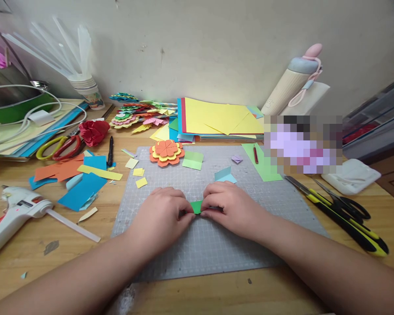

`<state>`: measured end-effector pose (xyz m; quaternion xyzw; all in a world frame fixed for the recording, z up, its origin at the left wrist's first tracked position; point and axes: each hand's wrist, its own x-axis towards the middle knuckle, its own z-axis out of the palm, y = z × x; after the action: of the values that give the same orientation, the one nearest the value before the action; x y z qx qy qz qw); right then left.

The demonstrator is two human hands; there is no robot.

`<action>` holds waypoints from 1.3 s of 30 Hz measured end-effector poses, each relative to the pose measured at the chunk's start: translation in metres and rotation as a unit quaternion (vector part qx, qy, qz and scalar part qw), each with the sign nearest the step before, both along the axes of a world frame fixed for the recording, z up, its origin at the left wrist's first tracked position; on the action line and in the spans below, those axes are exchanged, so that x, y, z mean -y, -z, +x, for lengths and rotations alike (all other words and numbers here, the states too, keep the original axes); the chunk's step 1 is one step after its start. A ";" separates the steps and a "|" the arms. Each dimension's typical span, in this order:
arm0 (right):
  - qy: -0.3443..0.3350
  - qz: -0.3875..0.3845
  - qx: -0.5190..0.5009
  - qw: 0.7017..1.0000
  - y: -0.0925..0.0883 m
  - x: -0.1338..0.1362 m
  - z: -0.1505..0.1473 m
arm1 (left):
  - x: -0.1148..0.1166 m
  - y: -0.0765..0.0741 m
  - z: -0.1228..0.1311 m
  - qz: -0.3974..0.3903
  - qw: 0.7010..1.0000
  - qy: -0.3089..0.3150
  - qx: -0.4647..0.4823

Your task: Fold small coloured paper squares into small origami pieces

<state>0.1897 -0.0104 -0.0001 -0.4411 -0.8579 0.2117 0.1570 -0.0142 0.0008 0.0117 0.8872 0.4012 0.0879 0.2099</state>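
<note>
A small piece of green paper (196, 207) is pinched between both hands over the grey cutting mat (170, 258). My left hand (164, 212) grips its left end with thumb and fingers, while my right hand (228, 208) closes on the right end; only the middle of the paper shows. Just beyond my right hand stands a folded light blue paper (226, 176). Farther back on the mat are a creased light green paper (193, 160), a layered orange and yellow paper flower (167, 153) and a small folded purple paper (237, 159).
Left of the mat lie a glue gun (22, 208), blue paper scraps (85, 192), a black pen (110, 151) and scissors (67, 148). On the right are a yellow-black utility knife (344, 223) and black scissors (348, 205). Stacked coloured paper (213, 116) sits by the wall.
</note>
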 end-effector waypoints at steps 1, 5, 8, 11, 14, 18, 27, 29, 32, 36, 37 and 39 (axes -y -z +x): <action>0.027 -0.008 -0.005 1.000 0.000 0.001 -0.001 | 0.000 -0.001 0.000 -0.006 1.000 -0.016 0.001; 0.105 -0.036 -0.019 0.994 0.000 0.002 -0.006 | -0.001 -0.001 -0.001 -0.030 0.997 -0.077 -0.003; 0.120 -0.055 -0.024 0.991 0.002 0.000 -0.008 | -0.005 0.001 -0.002 -0.062 0.993 -0.092 0.027; 0.122 -0.064 -0.028 0.990 0.005 -0.002 -0.009 | -0.008 0.003 -0.001 -0.089 0.990 -0.086 0.062; 0.118 -0.068 -0.028 0.990 0.006 -0.004 -0.007 | -0.009 0.002 0.000 -0.098 0.990 -0.079 0.066; 0.108 -0.078 -0.027 0.991 0.004 -0.004 -0.005 | -0.007 0.002 -0.001 -0.083 0.992 -0.070 0.061; 0.125 -0.063 -0.026 0.990 0.006 -0.005 -0.009 | -0.005 0.004 0.000 -0.057 0.994 -0.086 0.042; 0.124 -0.059 -0.018 0.990 0.006 -0.005 -0.011 | -0.005 0.004 0.000 -0.047 0.995 -0.084 0.040; 0.133 -0.055 0.000 0.990 0.004 -0.004 -0.013 | -0.004 0.004 0.001 -0.034 0.995 -0.089 0.019; 0.138 -0.058 0.018 0.989 0.000 -0.003 -0.016 | -0.002 0.003 0.004 -0.033 0.994 -0.104 0.003; 0.138 -0.060 0.019 0.988 -0.001 -0.003 -0.016 | -0.002 0.003 0.004 -0.033 0.994 -0.105 0.002; 0.140 -0.063 0.021 0.988 -0.001 -0.003 -0.017 | -0.001 0.003 0.005 -0.034 0.993 -0.110 -0.002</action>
<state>0.1727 -0.0076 0.0012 -0.5704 -0.7758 0.2314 0.1387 -0.0094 0.0020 0.0088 0.8304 0.4994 0.0950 0.2282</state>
